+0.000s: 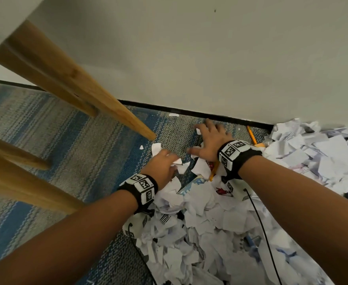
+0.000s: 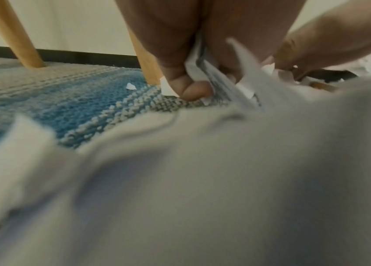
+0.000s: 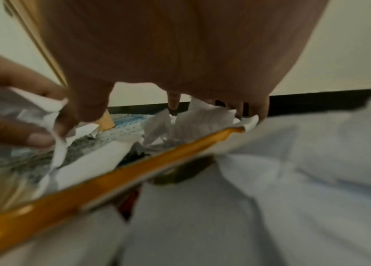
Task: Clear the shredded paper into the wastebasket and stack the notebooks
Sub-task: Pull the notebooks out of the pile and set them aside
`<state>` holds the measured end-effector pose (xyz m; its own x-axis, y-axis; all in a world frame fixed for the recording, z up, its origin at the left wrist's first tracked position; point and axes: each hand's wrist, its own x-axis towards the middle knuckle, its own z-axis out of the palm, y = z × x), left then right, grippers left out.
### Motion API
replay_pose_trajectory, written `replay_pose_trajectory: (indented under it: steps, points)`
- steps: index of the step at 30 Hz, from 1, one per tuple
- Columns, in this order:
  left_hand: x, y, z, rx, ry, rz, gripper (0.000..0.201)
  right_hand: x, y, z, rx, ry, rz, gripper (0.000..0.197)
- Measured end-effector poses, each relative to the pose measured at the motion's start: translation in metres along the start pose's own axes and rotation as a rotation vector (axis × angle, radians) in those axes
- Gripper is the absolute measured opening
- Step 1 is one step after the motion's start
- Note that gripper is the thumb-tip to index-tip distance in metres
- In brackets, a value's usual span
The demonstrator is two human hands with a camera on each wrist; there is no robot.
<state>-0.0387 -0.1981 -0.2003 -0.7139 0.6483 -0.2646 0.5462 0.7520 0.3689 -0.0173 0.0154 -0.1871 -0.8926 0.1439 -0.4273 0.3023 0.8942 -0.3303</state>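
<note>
Left hand (image 1: 162, 163) pinching paper scraps (image 2: 193, 64); right hand (image 1: 210, 140) spread, palm down, on paper (image 1: 210, 212); print unreadable.

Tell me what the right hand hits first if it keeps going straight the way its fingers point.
Probably the black baseboard at the wall: the right hand lies spread on the carpet, fingers toward it, with only bare carpet between. Depth is uncertain.

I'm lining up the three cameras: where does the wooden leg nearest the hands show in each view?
Head: wooden leg slants from upper left, foot beside the left hand.
Left wrist: upper middle, partly behind the fingers.
Right wrist: only its foot, left of centre.
Shared landmark: the black baseboard.
</note>
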Motion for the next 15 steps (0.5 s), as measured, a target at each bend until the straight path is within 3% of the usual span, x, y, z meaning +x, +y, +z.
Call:
replay_pose_trajectory:
  steps: [3, 8, 12, 15]
  points:
    - [0.002, -0.011, -0.010, -0.015, 0.123, -0.124, 0.029, 0.000, -0.003, 0.008, -0.165, -0.050, -0.031, 0.106]
    - [0.006, -0.042, -0.017, 0.005, 0.084, -0.343, 0.034, -0.002, -0.004, 0.008, -0.249, -0.039, -0.069, 0.105]
    - [0.011, -0.048, -0.015, 0.036, -0.015, -0.331, 0.050, -0.010, -0.002, 0.006, -0.300, -0.103, -0.138, 0.111]
    - [0.013, -0.045, -0.012, 0.086, -0.043, -0.338, 0.060, -0.017, -0.003, 0.006, -0.342, -0.092, -0.191, 0.097]
